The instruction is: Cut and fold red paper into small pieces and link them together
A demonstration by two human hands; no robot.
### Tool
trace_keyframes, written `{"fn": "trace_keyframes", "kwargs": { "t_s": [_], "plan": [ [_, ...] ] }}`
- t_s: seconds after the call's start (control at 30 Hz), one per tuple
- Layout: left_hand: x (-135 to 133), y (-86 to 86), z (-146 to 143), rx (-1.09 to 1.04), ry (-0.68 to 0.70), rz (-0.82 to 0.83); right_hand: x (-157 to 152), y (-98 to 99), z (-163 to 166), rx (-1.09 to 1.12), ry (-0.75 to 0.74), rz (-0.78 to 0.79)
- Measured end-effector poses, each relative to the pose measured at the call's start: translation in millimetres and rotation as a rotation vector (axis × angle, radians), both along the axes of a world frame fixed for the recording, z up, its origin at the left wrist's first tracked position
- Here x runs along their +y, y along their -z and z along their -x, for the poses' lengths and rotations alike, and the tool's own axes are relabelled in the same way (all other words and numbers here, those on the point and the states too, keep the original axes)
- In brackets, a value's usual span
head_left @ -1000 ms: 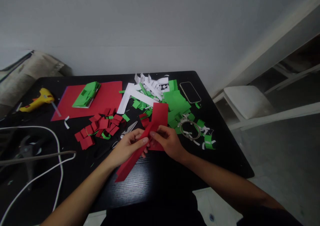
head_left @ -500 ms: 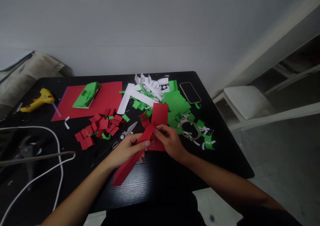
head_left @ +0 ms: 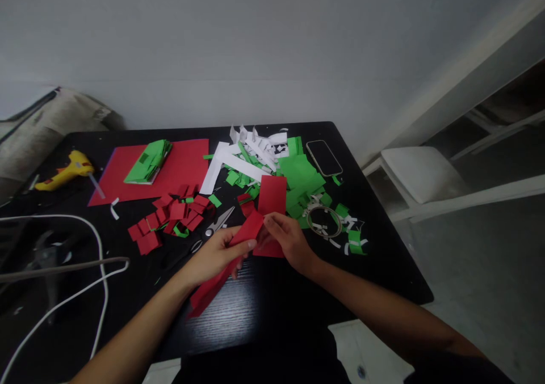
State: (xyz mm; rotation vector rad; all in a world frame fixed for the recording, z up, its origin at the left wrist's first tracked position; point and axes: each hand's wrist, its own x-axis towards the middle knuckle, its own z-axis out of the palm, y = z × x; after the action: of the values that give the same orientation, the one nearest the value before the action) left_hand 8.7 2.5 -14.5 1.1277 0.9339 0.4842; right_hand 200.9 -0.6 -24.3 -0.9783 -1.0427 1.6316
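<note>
Both of my hands hold red paper above the black table (head_left: 264, 310). My left hand (head_left: 217, 253) pinches a long folded red strip (head_left: 213, 285) that slants down to the lower left. My right hand (head_left: 287, 239) grips the strip's upper end together with a wider red sheet (head_left: 272, 197) that reaches toward the green scraps. Scissors (head_left: 215, 225) lie just behind my left hand, touching neither hand.
Small red squares (head_left: 170, 216) lie to the left, green and white scraps (head_left: 264, 163) behind. A large red sheet (head_left: 183, 165) carries folded green paper (head_left: 149, 160). Also here: yellow glue gun (head_left: 63, 168), phone (head_left: 323, 157), tape ring (head_left: 324, 220), white cable (head_left: 91, 293), white chair (head_left: 421, 171).
The strip's free end has slid further down and to the left as my left hand pulls it through. My right hand has stayed almost in place on the red sheet.
</note>
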Motion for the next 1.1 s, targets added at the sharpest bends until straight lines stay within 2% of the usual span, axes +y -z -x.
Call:
{"fn": "trace_keyframes", "kwargs": {
  "t_s": [0.33, 0.83, 1.1],
  "plan": [
    [-0.4, -3.0, -1.8, 0.013, -0.007, -0.016, 1.0, 2.6, 0.7, -0.084, 0.079, 0.015],
    [-0.7, -1.5, -2.0, 0.092, -0.026, -0.041, 1.5, -0.6, -0.4, -0.04, 0.029, 0.067],
    [-2.1, 1.6, -3.5, 0.124, -0.044, -0.071, 0.6, -2.8, 2.6, -0.05, 0.056, 0.092]
  ]
}}
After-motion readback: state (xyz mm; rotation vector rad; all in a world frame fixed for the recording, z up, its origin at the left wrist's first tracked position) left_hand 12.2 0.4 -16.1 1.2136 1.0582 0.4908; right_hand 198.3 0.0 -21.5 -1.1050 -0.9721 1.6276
